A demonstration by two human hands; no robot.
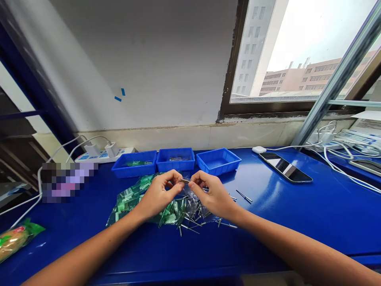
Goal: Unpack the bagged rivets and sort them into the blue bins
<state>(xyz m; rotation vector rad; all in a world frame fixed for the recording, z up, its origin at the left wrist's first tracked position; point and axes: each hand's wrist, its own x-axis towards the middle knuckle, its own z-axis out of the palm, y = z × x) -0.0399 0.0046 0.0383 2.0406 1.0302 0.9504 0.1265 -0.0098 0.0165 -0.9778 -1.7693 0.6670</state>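
Observation:
My left hand (160, 193) and my right hand (212, 194) meet over the middle of the blue table. Between their pinched fingertips is a small, slim metal piece (184, 180), gripped at both ends; its exact kind is too small to make out. Under and beside my right hand lies a loose pile of silver blind rivets (190, 227), partly hidden by the hand, with clear plastic among them. Green plastic bags (126, 201) with pale green and white pieces inside spread beneath my left hand.
Behind the hands stand three blue bins: a left bin (133, 171) with something green, a middle bin (175, 165) with small metal parts, and a right bin (219, 170). A phone (287, 169), a power strip (102, 156), cables and a wrapped bread (14, 240) also lie around.

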